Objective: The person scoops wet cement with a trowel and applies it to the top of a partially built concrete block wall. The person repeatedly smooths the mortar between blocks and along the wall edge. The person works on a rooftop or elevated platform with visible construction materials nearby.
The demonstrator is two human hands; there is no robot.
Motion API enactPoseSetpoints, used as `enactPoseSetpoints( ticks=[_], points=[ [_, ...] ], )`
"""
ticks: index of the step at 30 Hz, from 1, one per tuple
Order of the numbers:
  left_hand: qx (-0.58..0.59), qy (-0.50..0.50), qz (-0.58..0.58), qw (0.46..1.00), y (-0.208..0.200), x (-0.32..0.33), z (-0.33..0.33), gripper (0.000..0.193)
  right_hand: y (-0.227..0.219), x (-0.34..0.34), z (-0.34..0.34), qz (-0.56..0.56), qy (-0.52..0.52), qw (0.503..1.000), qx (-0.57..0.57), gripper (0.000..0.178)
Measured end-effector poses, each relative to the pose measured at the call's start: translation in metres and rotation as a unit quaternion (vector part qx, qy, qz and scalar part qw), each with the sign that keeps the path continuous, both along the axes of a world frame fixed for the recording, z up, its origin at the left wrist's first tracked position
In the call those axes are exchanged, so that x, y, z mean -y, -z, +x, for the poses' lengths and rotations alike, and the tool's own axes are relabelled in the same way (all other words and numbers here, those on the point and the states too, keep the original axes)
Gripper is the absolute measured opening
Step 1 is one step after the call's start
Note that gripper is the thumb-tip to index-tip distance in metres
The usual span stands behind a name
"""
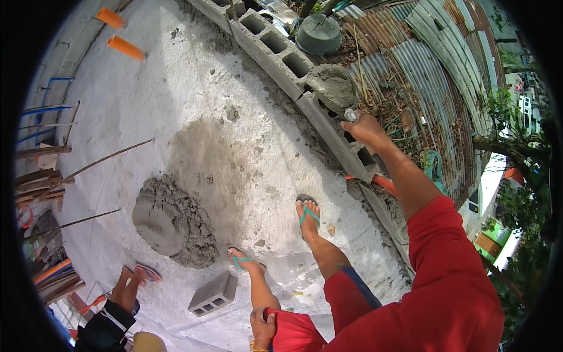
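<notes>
My right hand [366, 130] is closed round the short grey handle of a trowel [350, 115], above a row of hollow concrete blocks [274, 42]. A lump of wet mortar [333, 87] covers the trowel's blade and lies over the block openings. Down by my thigh, my left hand [263, 328] is loosely curled against the red shorts, and nothing shows in its fingers. Left of my feet, a heap of grey mortar [176, 223] sits on the concrete floor. A loose hollow block [214, 294] lies on its side close to my left foot.
Past the block row are a dark round bucket [319, 34] and rusty corrugated sheets [422, 64]. Orange pipes [126, 48] stand up at the far left. Thin rods [108, 158] jut in beside stacked wood [41, 186]. Another person's sandalled foot [146, 273] is at the lower left.
</notes>
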State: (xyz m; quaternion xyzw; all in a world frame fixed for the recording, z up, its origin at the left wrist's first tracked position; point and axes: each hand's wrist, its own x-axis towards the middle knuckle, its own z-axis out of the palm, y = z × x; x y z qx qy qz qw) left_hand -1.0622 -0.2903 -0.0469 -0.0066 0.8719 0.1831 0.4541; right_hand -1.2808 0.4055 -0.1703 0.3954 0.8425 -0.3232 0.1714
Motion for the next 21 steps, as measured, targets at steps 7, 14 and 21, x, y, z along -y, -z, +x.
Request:
enactPoseSetpoints(
  ticks=[7, 14, 21],
  points=[
    [-0.059, 0.023, -0.017, 0.998, -0.04, -0.063, -0.065, 0.049, 0.01, 0.038, 0.065, 0.067, -0.011, 0.984, 0.165, 0.065],
    [-0.105, 0.041, 0.055, 0.992, -0.071, -0.157, -0.167, 0.051, -0.003, 0.04, 0.076, 0.072, 0.088, 0.993, 0.033, 0.054],
    [-0.074, 0.166, 0.062, 0.981, -0.054, -0.207, -0.214, 0.053, -0.002, 0.006, -0.041, -0.003, 0.082, 0.985, 0.149, 0.051]
  ],
)
